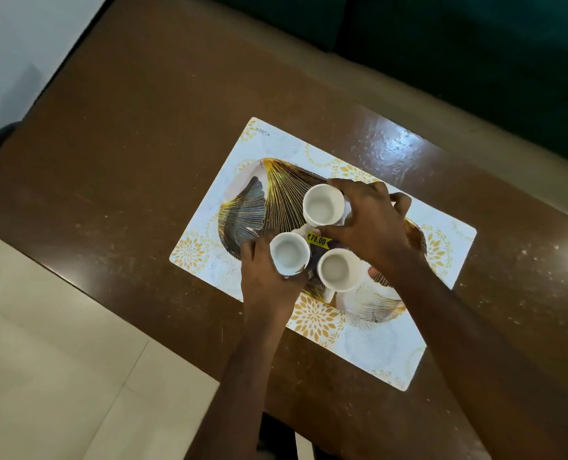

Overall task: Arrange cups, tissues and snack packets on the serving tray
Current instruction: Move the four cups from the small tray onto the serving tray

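An oval serving tray (269, 190) with dark and gold leaf patterns lies on a white placemat (375, 346). Three empty white cups stand on the tray. My left hand (266, 277) wraps around the left cup (289, 253) from its near side. My right hand (372, 224) has thumb and fingers on the far cup (322, 204), gripping it from the right. The near cup (337, 269) stands free between my wrists, its handle pointing toward me. A yellow price sticker (317, 240) sits on the tray between the cups. No tissues or snack packets are in view.
The placemat lies on a brown wooden table (126, 144). A dark green sofa (475, 44) runs along the far side. Pale floor tiles (43, 360) show past the table's left edge.
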